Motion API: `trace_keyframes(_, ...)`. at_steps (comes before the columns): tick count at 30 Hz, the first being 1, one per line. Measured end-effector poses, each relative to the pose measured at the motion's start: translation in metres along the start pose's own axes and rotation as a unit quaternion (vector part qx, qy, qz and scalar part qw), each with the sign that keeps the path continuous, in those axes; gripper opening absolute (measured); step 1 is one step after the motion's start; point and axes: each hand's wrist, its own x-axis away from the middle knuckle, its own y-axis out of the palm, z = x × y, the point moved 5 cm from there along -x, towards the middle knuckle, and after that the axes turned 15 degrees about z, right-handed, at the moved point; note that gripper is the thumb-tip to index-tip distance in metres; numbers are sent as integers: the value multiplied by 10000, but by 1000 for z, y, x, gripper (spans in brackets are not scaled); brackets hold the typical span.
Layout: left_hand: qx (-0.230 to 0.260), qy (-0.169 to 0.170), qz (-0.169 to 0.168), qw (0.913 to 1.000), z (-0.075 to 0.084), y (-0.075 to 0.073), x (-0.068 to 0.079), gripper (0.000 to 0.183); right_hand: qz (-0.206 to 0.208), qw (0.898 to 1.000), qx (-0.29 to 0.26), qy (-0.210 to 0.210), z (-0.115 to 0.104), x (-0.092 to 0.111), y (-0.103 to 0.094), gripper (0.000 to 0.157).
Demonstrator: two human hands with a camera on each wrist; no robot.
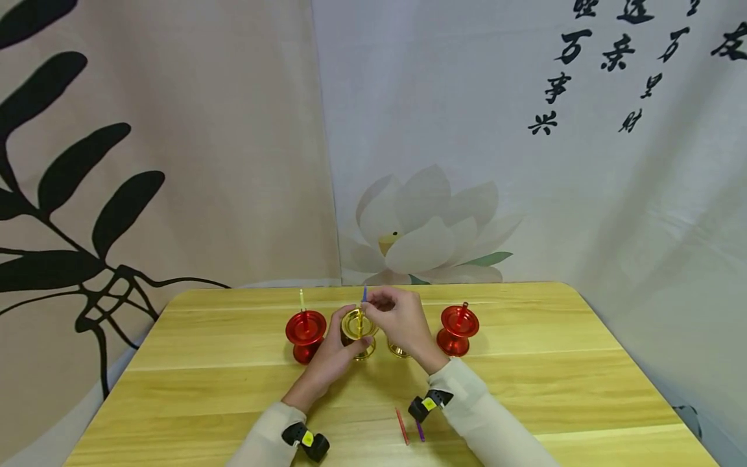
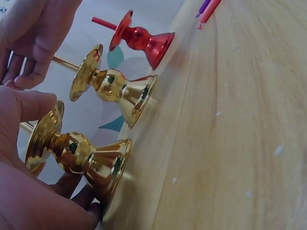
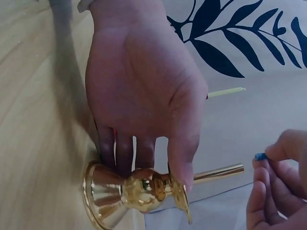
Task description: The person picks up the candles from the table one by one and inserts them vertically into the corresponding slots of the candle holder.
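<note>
The left hand (image 1: 335,353) has its fingers (image 3: 124,153) curled around a gold candle holder (image 1: 357,332) standing on the tabletop (image 1: 525,389), thumb against its dish. Just above those fingers, the right hand (image 1: 399,318) pinches a thin blue candle (image 1: 364,294) over the holder's spike. A second gold holder (image 2: 112,88) stands just beyond the right fingers, with red holders (image 1: 305,334) to either side and two loose candles (image 1: 408,427) near the right wrist.
</note>
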Motion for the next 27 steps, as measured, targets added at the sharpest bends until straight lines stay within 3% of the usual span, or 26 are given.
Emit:
trace_keyframes(10,21,-68,-3,10000,3,0,1,69,162,9990,119,-391,1,-5,3,4)
trace_keyframes(18,-143,-83,78,9998,-29,4,-15,73,143,9982,273,-522,4,-3,6,4)
trace_keyframes(27,-106,-58,100,9999,-34,5,-16,72,170,9961,375,-785,5,-2,9,4)
